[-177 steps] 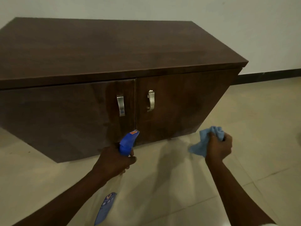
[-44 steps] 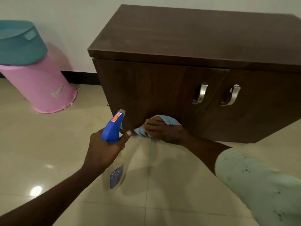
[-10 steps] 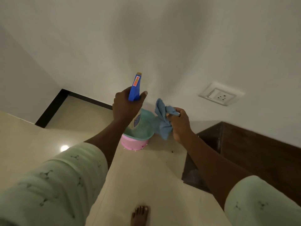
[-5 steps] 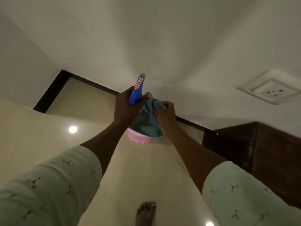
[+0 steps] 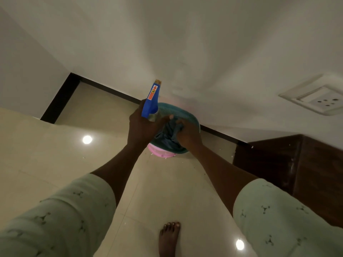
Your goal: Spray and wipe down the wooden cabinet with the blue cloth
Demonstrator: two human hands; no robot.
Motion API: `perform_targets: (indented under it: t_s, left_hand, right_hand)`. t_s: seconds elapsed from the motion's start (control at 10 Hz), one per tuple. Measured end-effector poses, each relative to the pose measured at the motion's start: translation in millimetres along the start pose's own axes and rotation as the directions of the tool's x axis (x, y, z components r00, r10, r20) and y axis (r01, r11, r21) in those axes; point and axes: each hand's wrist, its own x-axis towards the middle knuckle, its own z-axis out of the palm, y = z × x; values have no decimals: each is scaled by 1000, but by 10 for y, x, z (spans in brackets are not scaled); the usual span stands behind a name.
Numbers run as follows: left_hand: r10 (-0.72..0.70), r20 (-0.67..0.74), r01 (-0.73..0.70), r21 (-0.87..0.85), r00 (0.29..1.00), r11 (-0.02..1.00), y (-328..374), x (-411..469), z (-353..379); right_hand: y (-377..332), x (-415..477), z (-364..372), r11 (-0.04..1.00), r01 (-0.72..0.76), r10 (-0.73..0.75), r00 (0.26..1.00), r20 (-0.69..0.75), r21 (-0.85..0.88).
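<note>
I stand looking down at the floor. My left hand (image 5: pixel 142 127) grips the spray bottle (image 5: pixel 150 101) by its blue trigger head, nozzle pointing up and away. My right hand (image 5: pixel 187 134) is closed on the bunched blue cloth (image 5: pixel 168 133), pressed close against my left hand. Both hands hover over a pink bin. The dark wooden cabinet (image 5: pixel 306 169) shows only as a corner at the right edge, apart from both hands.
A pink bin (image 5: pixel 161 153) with a teal basket lid (image 5: pixel 185 115) stands on the floor by the white wall. A wall socket (image 5: pixel 319 100) is at the right. A bare foot (image 5: pixel 169 236) rests on the glossy beige tiles. A black skirting strip runs along the wall.
My hands have come together: one second ago the cloth hung apart from the bottle, now it is bunched between both hands. The view has shifted slightly, and more cabinet corner shows.
</note>
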Motion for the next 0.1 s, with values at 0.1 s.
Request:
perform_targets:
  t_s: [0.1]
  left_hand:
    - [18,-20,-18,13,1000,1000,20,16,-55]
  right_hand:
    - [-25,-36,-103,999,4,2,993,-115,53]
